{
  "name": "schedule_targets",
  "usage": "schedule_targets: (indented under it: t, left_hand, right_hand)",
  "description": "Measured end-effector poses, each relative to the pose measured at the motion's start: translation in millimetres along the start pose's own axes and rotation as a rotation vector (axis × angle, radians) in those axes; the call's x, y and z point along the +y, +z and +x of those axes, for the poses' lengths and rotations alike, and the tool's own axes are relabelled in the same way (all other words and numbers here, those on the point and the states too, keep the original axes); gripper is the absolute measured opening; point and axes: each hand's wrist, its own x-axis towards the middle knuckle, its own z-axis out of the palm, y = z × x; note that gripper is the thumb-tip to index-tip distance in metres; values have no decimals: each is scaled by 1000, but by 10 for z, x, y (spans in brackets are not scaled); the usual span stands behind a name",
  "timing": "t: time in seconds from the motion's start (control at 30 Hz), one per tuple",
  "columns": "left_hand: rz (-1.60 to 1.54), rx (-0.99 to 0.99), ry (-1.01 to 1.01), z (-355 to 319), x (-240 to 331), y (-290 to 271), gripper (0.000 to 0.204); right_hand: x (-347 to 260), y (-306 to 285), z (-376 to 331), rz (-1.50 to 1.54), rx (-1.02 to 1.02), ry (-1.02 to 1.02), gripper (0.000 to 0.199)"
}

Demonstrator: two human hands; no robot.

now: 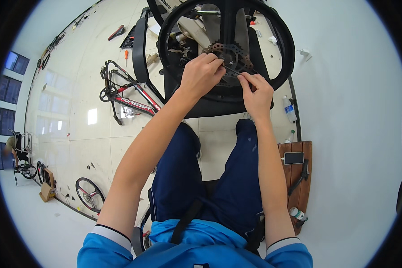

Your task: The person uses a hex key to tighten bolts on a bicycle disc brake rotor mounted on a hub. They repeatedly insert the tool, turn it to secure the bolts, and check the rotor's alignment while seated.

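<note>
A black bicycle wheel lies across a black chair seat in front of me, with a perforated brake disc at its hub. My left hand is closed at the disc's near edge, its thumb and forefinger pinching one end of a thin dark rod. At the rod's other end, my right hand pinches it between thumb and forefinger. The rod slants over the hub area, below the disc's centre. Fingers hide both of its ends, and I cannot tell whether it touches the disc.
On the tiles at left lie a red and black bike frame, an orange screwdriver, a saddle and a small wheel. A wooden bench at right holds a phone. A bottle stands near the wall. Another person works far left.
</note>
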Motion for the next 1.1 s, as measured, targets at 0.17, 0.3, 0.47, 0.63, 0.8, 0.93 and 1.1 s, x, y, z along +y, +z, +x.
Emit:
schedule_targets:
  t: [0.17, 0.3, 0.47, 0.63, 0.8, 0.93, 1.1]
  left_hand:
    - [-18, -177, -20, 78, -55, -65, 12]
    - [14, -276, 67, 181, -89, -109, 11]
    - [6, -269, 110, 208, -112, -131, 9]
    - [-66, -269, 105, 150, -133, -101, 10]
    - [-200, -199, -89, 125, -116, -56, 10]
    - [-347, -125, -293, 64, -58, 23, 11]
    - [-357, -78, -401, 52, 22, 35, 11]
  right_hand:
    - [92, 46, 24, 54, -20, 76, 13]
    - [193, 37, 52, 89, -47, 98, 15]
    - [185, -19, 193, -30, -45, -64, 14]
    - [156, -215, 451, -194, -207, -183, 16]
    - [-66, -321, 655, -375, -368, -196, 18]
    - [-204, -338, 838, -555, -392, -442, 16]
    - [-616, -177, 1132, -792, -440, -752, 5]
